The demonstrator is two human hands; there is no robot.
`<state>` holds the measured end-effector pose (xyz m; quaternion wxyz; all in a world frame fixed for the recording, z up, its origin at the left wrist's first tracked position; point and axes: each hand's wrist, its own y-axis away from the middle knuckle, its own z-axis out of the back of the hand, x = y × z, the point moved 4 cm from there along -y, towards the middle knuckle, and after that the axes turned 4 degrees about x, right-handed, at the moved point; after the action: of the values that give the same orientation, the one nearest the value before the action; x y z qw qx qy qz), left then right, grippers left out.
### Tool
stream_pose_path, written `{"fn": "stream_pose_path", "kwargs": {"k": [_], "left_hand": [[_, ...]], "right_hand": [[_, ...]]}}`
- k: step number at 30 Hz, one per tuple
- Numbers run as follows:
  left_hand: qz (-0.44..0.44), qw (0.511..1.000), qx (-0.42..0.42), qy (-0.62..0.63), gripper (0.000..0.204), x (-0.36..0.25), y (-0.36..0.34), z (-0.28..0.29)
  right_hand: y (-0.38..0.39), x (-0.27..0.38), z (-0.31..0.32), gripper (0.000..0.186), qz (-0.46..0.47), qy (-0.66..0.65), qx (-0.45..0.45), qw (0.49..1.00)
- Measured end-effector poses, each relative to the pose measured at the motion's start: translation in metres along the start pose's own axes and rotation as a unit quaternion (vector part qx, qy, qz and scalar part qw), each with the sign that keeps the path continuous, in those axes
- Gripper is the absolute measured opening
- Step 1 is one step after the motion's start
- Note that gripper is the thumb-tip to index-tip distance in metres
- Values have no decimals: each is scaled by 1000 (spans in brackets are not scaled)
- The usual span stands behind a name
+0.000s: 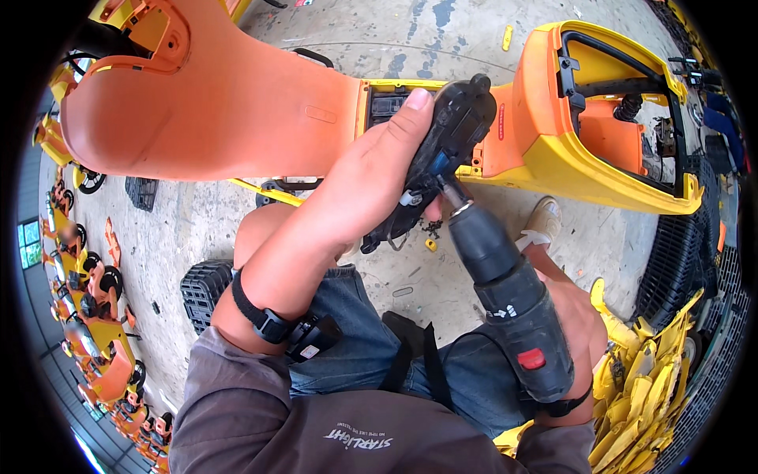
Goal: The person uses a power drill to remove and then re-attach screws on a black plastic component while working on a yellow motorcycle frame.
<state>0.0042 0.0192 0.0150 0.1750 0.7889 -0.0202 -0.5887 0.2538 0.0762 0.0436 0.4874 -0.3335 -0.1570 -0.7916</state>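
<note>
My left hand (379, 170) grips an elongated black plastic housing (466, 114), its thumb lying along the upper face. A black cordless drill (505, 276) with a red button points up and left, its bit (452, 192) at the housing's side. Whether the bit sits in a screw cannot be made out. My right hand (546, 278) is mostly hidden beneath the drill, apparently wrapped round its handle. Just beyond both hands lies an orange and yellow scooter body (237, 103), with an open compartment (388, 107) showing black parts inside.
Yellow plastic panels (639, 403) are heaped at the lower right, near black crates (679, 245). Another black crate (207, 292) stands by my left leg. Several orange scooters (110, 347) line the left side. Small scraps and a yellow piece (431, 245) lie on the concrete floor (395, 276).
</note>
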Motion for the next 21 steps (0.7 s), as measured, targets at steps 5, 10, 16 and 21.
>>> {"fn": "stream_pose_path", "kwargs": {"k": [5, 10, 16, 21], "left_hand": [[-39, 999, -16, 1, 60, -2, -3, -4], [-31, 999, -20, -12, 61, -2, -1, -3], [-31, 999, -21, -9, 62, -1, -1, -3], [-30, 999, -23, -15, 61, 0, -1, -1]], "right_hand": [[-2, 0, -3, 43, 34, -74, 15, 997], [-3, 2, -1, 43, 55, -79, 24, 995], [-7, 2, -5, 49, 82, -53, 13, 995], [-4, 3, -3, 44, 47, -80, 28, 995]]}}
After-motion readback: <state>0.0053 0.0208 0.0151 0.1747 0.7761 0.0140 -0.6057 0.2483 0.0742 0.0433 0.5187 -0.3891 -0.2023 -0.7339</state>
